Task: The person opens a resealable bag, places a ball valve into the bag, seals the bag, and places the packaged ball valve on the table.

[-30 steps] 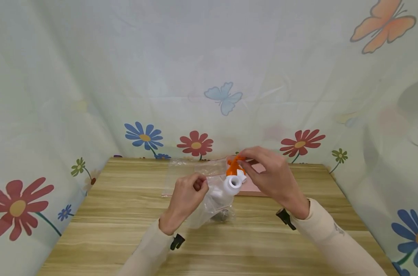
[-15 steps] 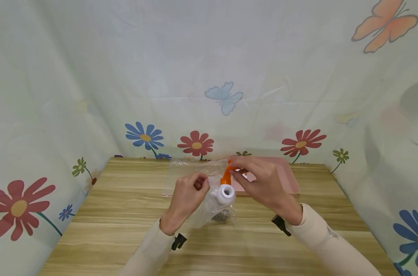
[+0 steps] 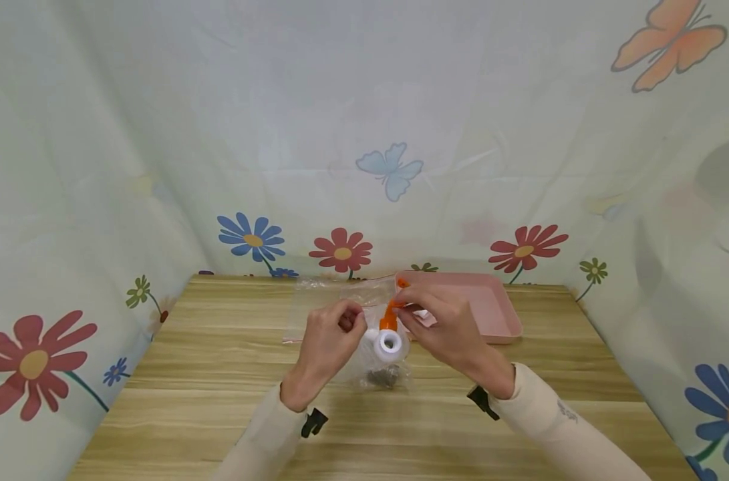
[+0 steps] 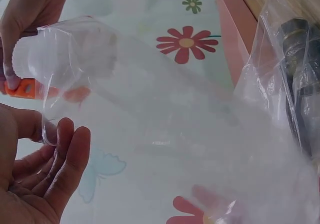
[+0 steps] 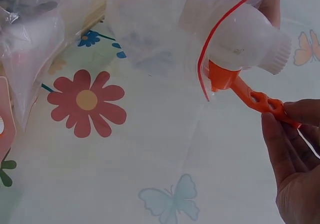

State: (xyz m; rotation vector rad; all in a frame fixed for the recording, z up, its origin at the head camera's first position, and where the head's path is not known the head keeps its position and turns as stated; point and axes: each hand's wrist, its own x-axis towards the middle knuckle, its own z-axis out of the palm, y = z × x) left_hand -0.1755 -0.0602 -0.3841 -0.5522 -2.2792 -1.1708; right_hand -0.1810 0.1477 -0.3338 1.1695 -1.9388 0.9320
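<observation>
My right hand [image 3: 445, 327] pinches the orange lever of a white plastic ball valve [image 5: 240, 39] between thumb and fingers. The valve hangs below the lever, one round ribbed end facing me in the head view. My left hand [image 3: 328, 337] pinches the mouth edge of a clear zip bag [image 4: 165, 119] with thumb and index finger, its other fingers loosely curled. Part of the valve lies within the bag mouth; one ribbed end sticks out past the red zip line [image 5: 212, 39]. The lever is outside the bag in the right wrist view.
At the back stands a pink tray [image 3: 496, 310] with an orange-and-white piece at its left end, partly behind my right hand. Another clear bag [image 3: 316, 304] lies flat on the wooden table [image 3: 220, 401]. A bagged dark fitting [image 3: 383, 377] lies below the valve.
My right hand has brought the valve left and down from over the tray into the bag's mouth. The tray shows more now. My left hand has stayed almost still.
</observation>
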